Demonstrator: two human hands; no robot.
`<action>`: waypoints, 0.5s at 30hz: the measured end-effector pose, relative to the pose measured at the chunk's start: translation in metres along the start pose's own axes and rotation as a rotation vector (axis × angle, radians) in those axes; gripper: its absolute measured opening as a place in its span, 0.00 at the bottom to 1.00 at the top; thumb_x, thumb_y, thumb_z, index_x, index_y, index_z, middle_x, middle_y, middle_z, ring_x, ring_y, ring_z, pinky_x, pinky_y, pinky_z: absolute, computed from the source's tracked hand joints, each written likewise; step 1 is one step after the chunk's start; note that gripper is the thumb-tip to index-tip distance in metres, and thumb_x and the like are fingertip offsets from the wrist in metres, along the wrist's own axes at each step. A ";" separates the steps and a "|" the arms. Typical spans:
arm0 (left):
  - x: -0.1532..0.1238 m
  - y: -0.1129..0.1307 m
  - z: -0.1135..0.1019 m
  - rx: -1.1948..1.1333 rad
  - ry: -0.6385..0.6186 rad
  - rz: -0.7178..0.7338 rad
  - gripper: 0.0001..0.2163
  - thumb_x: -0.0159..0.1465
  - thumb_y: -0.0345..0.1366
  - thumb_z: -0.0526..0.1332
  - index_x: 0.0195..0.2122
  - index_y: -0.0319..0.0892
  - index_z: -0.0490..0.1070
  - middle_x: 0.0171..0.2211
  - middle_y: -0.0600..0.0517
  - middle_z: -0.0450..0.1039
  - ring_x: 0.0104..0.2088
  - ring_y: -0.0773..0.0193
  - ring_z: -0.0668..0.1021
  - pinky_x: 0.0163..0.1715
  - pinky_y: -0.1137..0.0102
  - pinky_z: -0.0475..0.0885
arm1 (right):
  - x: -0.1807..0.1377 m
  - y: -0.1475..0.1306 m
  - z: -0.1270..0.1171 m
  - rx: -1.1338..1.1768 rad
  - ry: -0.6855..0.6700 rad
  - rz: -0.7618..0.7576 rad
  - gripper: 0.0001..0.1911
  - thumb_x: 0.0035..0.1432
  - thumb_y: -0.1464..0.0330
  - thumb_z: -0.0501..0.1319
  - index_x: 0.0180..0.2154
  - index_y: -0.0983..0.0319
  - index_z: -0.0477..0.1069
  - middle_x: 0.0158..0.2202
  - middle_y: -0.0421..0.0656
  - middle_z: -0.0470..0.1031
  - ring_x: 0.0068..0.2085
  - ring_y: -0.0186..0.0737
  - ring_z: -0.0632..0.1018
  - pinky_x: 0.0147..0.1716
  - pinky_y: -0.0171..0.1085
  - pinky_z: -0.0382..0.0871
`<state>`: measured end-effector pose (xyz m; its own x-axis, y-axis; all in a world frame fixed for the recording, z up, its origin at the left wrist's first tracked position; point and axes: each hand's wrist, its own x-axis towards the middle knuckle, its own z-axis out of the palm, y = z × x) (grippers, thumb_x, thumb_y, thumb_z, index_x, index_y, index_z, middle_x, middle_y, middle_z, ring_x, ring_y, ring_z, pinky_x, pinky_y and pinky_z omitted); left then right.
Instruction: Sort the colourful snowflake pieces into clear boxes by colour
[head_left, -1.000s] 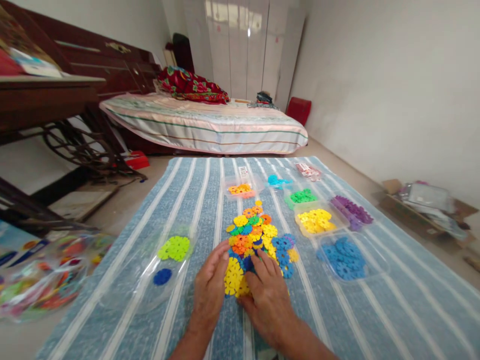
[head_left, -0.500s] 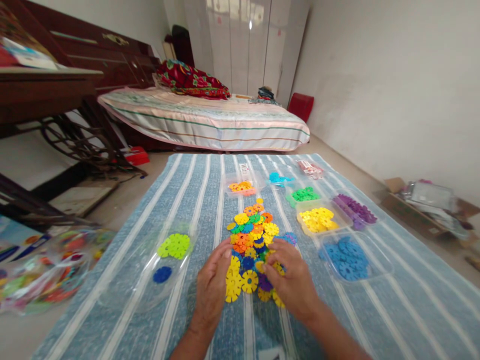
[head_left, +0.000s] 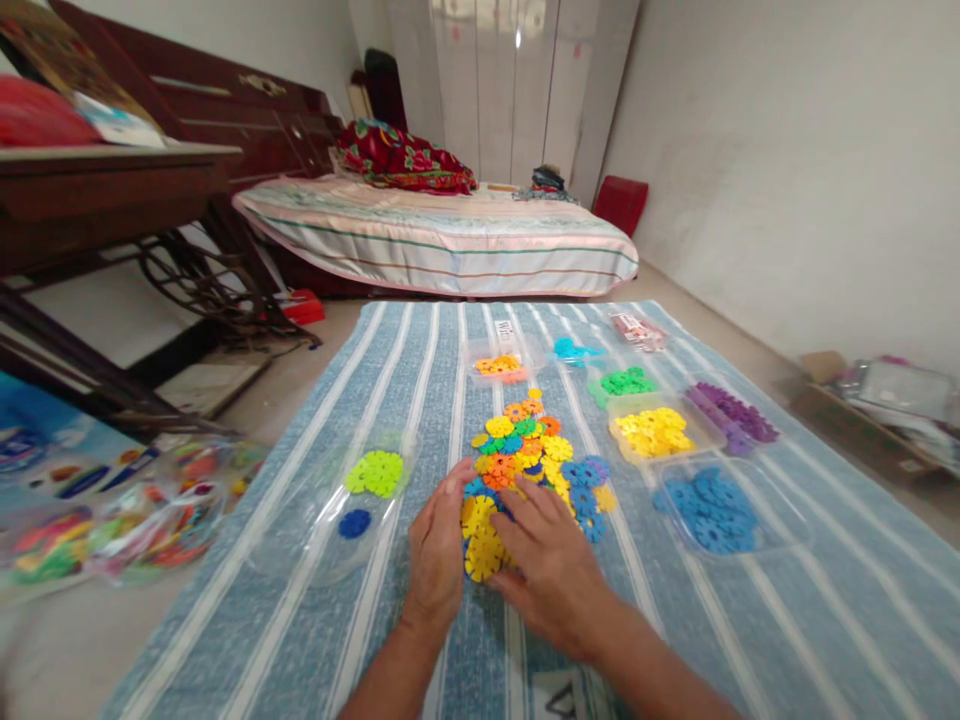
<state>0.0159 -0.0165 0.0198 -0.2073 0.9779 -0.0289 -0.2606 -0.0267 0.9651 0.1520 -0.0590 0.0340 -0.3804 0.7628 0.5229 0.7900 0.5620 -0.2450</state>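
Through my head camera I count two hands at one mixed pile of notched plastic discs (head_left: 501, 466), mid-way across the striped cloth (head_left: 390, 400). My left hand (head_left: 435, 555) lies along its left edge, fingers narrow together; I can't tell whether they grip anything. My right hand (head_left: 555, 575) rests over the pile's near end, fingers spread wide, beside some yellow discs (head_left: 484, 548). Six sorted groups sit beyond and right: orange (head_left: 496, 366), light blue (head_left: 574, 351), green (head_left: 627, 382), yellow (head_left: 652, 433), purple (head_left: 735, 412), blue (head_left: 716, 510). Leftward, one dark blue disc (head_left: 355, 523) lies near a lime cluster (head_left: 375, 473).
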 end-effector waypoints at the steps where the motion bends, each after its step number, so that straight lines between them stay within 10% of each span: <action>1: 0.001 0.000 0.000 -0.006 0.007 0.004 0.18 0.60 0.48 0.57 0.41 0.39 0.75 0.51 0.46 0.73 0.55 0.55 0.71 0.57 0.61 0.62 | -0.001 -0.010 0.010 -0.015 -0.035 -0.034 0.18 0.55 0.65 0.62 0.48 0.64 0.69 0.51 0.51 0.71 0.57 0.52 0.65 0.55 0.53 0.61; 15: 0.003 -0.003 -0.005 0.078 -0.034 0.006 0.18 0.60 0.48 0.57 0.40 0.39 0.75 0.49 0.45 0.74 0.54 0.55 0.72 0.56 0.61 0.64 | -0.027 -0.019 0.037 0.015 0.131 -0.118 0.14 0.59 0.76 0.50 0.43 0.67 0.71 0.45 0.51 0.74 0.52 0.48 0.69 0.56 0.53 0.58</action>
<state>0.0109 -0.0150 0.0157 -0.1760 0.9843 -0.0149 -0.1845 -0.0181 0.9827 0.1299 -0.0785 -0.0062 -0.4037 0.6432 0.6506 0.7357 0.6510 -0.1871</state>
